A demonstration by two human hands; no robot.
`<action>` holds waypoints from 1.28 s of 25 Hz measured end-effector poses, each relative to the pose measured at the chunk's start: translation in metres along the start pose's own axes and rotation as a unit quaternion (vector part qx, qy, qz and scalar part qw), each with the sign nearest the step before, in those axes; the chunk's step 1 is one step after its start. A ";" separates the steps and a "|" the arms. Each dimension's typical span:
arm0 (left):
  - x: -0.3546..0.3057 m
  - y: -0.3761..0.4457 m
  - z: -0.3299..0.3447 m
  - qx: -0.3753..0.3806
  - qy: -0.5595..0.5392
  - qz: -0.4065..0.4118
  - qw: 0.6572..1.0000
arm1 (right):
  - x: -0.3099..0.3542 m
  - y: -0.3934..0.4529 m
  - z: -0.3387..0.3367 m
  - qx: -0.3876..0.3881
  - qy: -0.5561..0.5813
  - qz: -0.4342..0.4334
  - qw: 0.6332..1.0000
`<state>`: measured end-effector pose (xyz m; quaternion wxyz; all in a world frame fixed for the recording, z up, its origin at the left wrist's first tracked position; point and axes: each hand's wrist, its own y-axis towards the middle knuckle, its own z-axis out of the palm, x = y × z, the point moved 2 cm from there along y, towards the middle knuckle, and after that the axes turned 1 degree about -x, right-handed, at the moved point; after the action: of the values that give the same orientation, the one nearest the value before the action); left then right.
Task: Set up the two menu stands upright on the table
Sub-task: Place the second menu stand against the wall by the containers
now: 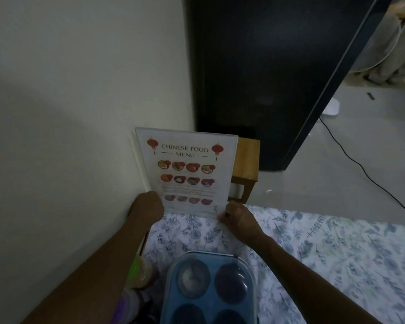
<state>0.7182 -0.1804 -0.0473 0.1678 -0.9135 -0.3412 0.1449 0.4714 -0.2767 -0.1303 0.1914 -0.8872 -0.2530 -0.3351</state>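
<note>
Clear acrylic menu stand with a printed Chinese food menu [187, 170] stands upright at the far edge of the floral blue-and-white tablecloth [313, 249], close against the pale wall [68, 101] — both forearms reach forward, the left hand [147, 205] curled closed on its lower left corner, the right hand [235, 217] pinching the lower right corner — a blue lidded compartment tray [208, 288] lies nearer

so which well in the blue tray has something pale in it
The far-left well of the blue tray: it shows pale grey-white inside, while the other three look dark.
</note>
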 end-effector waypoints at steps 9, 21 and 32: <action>0.005 -0.026 -0.020 0.008 -0.059 -0.004 0.998 | 0.003 0.000 -0.009 0.022 0.018 -0.014 0.999; 0.007 -0.042 -0.022 -0.008 -0.073 0.012 0.997 | 0.008 -0.021 -0.014 0.045 0.021 -0.069 0.996; 0.008 -0.046 -0.021 -0.016 -0.094 -0.002 0.995 | 0.024 -0.017 0.013 0.037 -0.048 -0.012 0.998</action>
<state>0.7056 -0.1472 -0.0108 0.1208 -0.8976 -0.3598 0.2240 0.4834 -0.2491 -0.1203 0.2074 -0.8916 -0.2844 -0.2848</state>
